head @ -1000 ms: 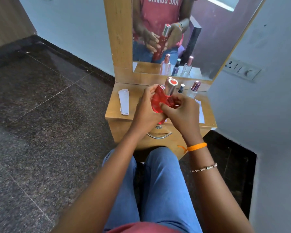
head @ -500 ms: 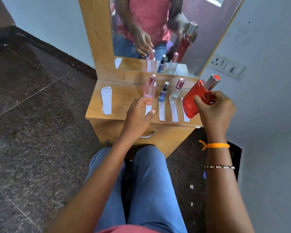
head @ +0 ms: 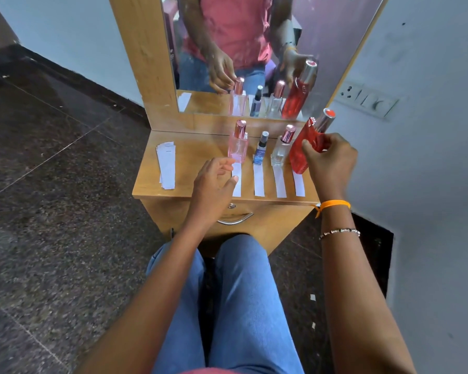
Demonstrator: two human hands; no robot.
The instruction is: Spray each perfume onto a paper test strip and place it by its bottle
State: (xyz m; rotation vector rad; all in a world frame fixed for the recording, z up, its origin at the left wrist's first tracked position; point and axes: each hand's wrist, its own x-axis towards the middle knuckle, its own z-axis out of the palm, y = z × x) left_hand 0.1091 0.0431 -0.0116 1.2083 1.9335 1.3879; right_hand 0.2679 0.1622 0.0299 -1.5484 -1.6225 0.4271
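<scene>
My right hand (head: 328, 161) grips a tall red perfume bottle (head: 299, 151) with a silver cap, tilted, its base at the right end of the wooden dressing table (head: 195, 157). To its left stand a clear bottle (head: 280, 151), a small blue bottle (head: 261, 152) and a pink bottle (head: 238, 143). Several white paper strips lie in front of them, one per bottle, such as the strip (head: 259, 182) below the blue bottle. My left hand (head: 214, 182) hovers with relaxed fingers over the leftmost strip (head: 237, 184) and holds nothing.
A stack of spare paper strips (head: 166, 166) lies at the table's left. A mirror (head: 254, 49) rises behind the bottles. A drawer handle (head: 235, 220) sits below the tabletop. The wall with a switch plate (head: 368, 99) is close on the right. My knees are under the table front.
Both hands held the red bottle a second ago. My left hand let go and moved to the leftmost strip. My right hand brought the bottle down toward the table's right end.
</scene>
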